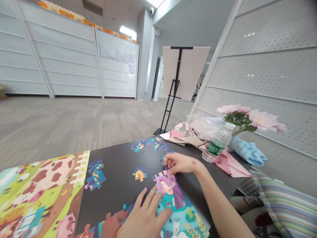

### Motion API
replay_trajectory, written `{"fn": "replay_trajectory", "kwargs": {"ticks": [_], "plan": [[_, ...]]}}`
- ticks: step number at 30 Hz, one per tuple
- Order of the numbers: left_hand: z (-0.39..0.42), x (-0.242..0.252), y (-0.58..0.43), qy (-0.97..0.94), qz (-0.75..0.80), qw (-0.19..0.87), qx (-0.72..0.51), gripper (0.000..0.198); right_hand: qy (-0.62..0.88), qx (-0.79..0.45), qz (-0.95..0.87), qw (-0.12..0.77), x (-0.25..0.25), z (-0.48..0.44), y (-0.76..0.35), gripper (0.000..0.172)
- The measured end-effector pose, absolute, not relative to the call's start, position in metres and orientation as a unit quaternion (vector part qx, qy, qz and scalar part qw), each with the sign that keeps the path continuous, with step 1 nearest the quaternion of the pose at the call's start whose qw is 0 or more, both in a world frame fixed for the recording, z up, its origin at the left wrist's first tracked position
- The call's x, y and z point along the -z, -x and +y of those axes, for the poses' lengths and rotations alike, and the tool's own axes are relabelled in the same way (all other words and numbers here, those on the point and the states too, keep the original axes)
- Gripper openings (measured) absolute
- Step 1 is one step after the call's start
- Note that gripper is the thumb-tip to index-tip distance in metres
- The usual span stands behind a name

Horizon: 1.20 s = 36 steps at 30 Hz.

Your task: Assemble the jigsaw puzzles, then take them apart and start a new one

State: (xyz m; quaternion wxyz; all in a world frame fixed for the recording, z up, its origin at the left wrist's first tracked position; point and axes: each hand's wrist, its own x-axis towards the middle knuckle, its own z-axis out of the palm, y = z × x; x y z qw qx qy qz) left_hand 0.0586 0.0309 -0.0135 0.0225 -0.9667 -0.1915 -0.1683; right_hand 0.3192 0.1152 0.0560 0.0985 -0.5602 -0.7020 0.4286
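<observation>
Hands: left hand (145, 218) open, fingers spread on the assembled jigsaw section (174, 206); right hand (179, 163) open, fingers lightly curled on its lilac pieces (164, 181), no firm grip visible.
Puzzle: section lying at the near edge of the dark bench (116, 172), between both hands.
Left of it: farm picture board (42, 186) with a cow, lying flat.
Loose pieces: blue cluster (95, 175) beside the board; single yellow-and-blue piece (140, 173) just above the left hand; scattered group (148, 144) at the far side.
Far end: water bottle (218, 142) lying tilted on pink cloth (230, 165), beside pink artificial flowers (252, 115) and blue fabric (247, 152).
Background: black easel (174, 86) on grey carpet (74, 125).
</observation>
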Motion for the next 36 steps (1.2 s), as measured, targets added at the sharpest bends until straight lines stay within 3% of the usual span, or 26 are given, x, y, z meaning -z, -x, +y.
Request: {"fn": "replay_trajectory", "kwargs": {"ticks": [13, 18, 23, 29, 34, 36], "plan": [[0.034, 0.025, -0.057, 0.964, -0.195, 0.039, 0.178, 0.028, 0.585, -0.263, -0.764, 0.074, -0.052, 0.104, -0.313, 0.036], [0.035, 0.029, -0.056, 0.965, -0.185, 0.042, 0.183, 0.029, 0.609, -0.192, -0.757, 0.135, -0.050, 0.114, -0.318, 0.021], [0.031, 0.034, -0.061, 0.961, -0.220, 0.010, 0.166, 0.026, 0.664, -0.096, -0.717, 0.191, -0.040, 0.131, -0.336, 0.040], [0.030, 0.048, -0.063, 0.958, -0.218, -0.001, 0.184, 0.030, 0.671, -0.092, -0.714, 0.179, -0.028, 0.141, -0.343, 0.050], [0.025, 0.044, -0.060, 0.956, -0.236, 0.023, 0.171, 0.033, 0.656, -0.110, -0.729, 0.162, -0.032, 0.137, -0.338, 0.038], [0.022, 0.042, -0.059, 0.956, -0.224, 0.041, 0.184, 0.035, 0.643, -0.124, -0.740, 0.156, -0.035, 0.133, -0.337, 0.040]]}}
